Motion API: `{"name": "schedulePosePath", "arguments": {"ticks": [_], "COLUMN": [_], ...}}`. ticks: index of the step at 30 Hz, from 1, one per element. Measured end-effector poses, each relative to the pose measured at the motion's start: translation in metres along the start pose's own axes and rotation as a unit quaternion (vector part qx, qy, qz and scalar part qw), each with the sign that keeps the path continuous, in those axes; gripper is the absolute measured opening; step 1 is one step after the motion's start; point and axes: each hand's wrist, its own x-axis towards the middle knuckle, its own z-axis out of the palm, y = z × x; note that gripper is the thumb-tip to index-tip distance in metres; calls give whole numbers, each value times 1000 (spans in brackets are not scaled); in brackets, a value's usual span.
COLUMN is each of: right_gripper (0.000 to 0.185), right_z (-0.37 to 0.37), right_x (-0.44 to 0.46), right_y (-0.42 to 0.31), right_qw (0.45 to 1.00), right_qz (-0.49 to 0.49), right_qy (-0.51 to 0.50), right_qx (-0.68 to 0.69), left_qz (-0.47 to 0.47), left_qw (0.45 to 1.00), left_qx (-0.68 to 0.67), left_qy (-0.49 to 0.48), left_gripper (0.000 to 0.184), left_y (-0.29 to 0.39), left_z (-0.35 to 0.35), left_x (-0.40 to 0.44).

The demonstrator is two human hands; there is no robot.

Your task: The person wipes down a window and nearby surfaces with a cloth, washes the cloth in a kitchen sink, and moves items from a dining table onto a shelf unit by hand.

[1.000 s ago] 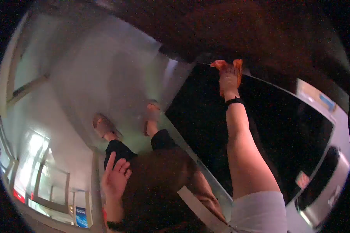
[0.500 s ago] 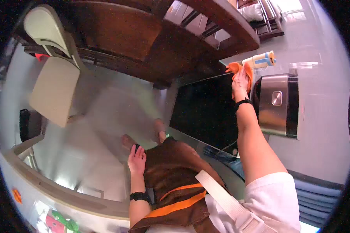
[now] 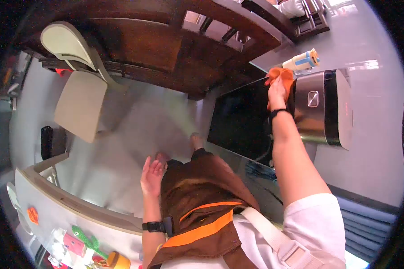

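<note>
My right hand point(image 3: 278, 92) is closed on an orange cloth point(image 3: 281, 75), at the upper right. The cloth lies beside a silver and black appliance point(image 3: 313, 99) and close to a cream and blue bottle point(image 3: 301, 60). Under and left of that hand is a dark glossy panel point(image 3: 240, 119). My left hand point(image 3: 152, 175) is raised beside the brown apron point(image 3: 202, 181), fingers apart and nothing in it.
A beige folding chair point(image 3: 81, 105) stands at the left, by a dark wooden panelled piece point(image 3: 139, 42). At the lower left, a pale table point(image 3: 54, 197) bears an orange item and a green toy. Folded blue fabric point(image 3: 367, 228) is at the lower right.
The view has brightened and swung, bringing the chair, wooden piece and appliance into sight. My right hand with the cloth now appears closer to the appliance.
</note>
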Motion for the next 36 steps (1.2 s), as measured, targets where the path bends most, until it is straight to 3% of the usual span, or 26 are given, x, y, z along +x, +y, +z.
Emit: {"name": "schedulePosePath", "arguments": {"ticks": [1, 2, 4, 6, 8, 9, 11, 12, 13, 15, 16, 18, 19, 20, 21, 22, 23, 26, 28, 29, 34, 36], "right_gripper": [54, 54, 44, 50, 47, 46, 45, 45, 46, 46, 47, 47, 47, 47, 47, 48, 49, 47, 43, 43, 45, 47], "right_z": [14, 42, -64, 45, 47, 33, 62, 49, -3, -40, -32, 19, 75, 87, 98, 80, 68, 70, 10, 1, 4, 10], "right_x": [29, 53, 8, 70, 42, 23, 27, 16, -12, -33, -38, -46, -43, -50, -58, -76, -97, -151, -203, -225, -284, -295], "right_y": [-2, 0, 9, -10, -7, -9, -12, -10, 2, 5, 0, -18, -45, -48, -51, -44, -40, -36, -5, 2, 44, 53], "right_qw": [986, 989, 995, 986, 977, 985, 959, 973, 997, 985, 975, 982, 961, 888, 772, 917, 989, 973, 928, 928, 877, 848], "right_qz": [-9, 39, 18, 112, 102, 74, 75, 60, -17, -117, -139, -134, -39, 27, 73, 32, -13, -43, -18, -16, 47, 33], "right_qy": [67, 121, -31, 70, 186, 154, 245, 164, 58, -53, -59, -61, 49, 89, 153, 131, 97, 125, 21, 21, 178, 155], "right_qx": [-150, -74, -92, -103, 16, -7, 121, 148, 43, -112, -161, -116, 271, 450, 612, 375, 107, 187, 370, 371, 443, 506], "left_qz": [-2, -3, -18, -26, -35, -40, -51, -55, -58, -50, -51, -42, -45, -43, -40, -41, -40, -45, -46, -48, -67, -78], "left_qw": [1000, 1000, 999, 998, 997, 997, 995, 993, 993, 985, 984, 979, 977, 974, 972, 970, 971, 972, 973, 972, 965, 956], "left_qx": [4, 9, 28, 36, 53, 60, 85, 100, 107, 163, 171, 199, 207, 219, 230, 236, 235, 228, 223, 230, 251, 282], "left_qy": [6, 15, 28, 43, 34, 24, 13, 7, 1, -16, -23, -24, -30, -31, -30, -33, -33, -28, -27, -22, -25, -28], "left_gripper": [52, 53, 55, 55, 55, 55, 55, 56, 56, 56, 56, 57, 57, 56, 56, 56, 56, 55, 54, 54, 55, 56], "left_y": [-3, -7, -12, -12, -11, -11, -5, -1, 3, 15, 19, 21, 23, 25, 28, 29, 30, 30, 30, 29, 24, 24], "left_z": [-5, -10, -13, -10, -9, -7, 3, 8, 16, 33, 39, 48, 50, 53, 54, 55, 54, 51, 54, 57, 64, 70], "left_x": [-4, -8, -16, -21, -21, -20, -17, -17, -17, -17, -20, -23, -25, -26, -27, -27, -28, -23, -21, -20, -16, -15]}}
